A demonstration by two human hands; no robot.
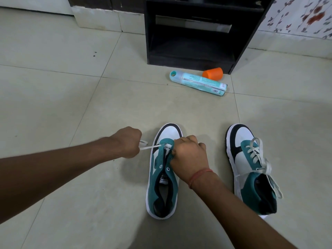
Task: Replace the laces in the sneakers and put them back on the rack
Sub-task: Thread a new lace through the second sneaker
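A teal, white and black sneaker (162,177) stands on the floor between my arms, toe pointing away, most of its eyelets bare. A white lace (150,147) runs from its front eyelets out to the left. My left hand (128,141) grips that lace, pulled taut beside the shoe. My right hand (188,152) rests on the front of the tongue with curled fingers, pinching the lace at the eyelets. The second sneaker (251,168) stands to the right, fully laced with loose white ends.
A black open-shelf rack (197,33) stands ahead against the wall. In front of it a teal spray can (199,83) lies on its side next to an orange cap (212,73). Pale floor tiles surround the shoes.
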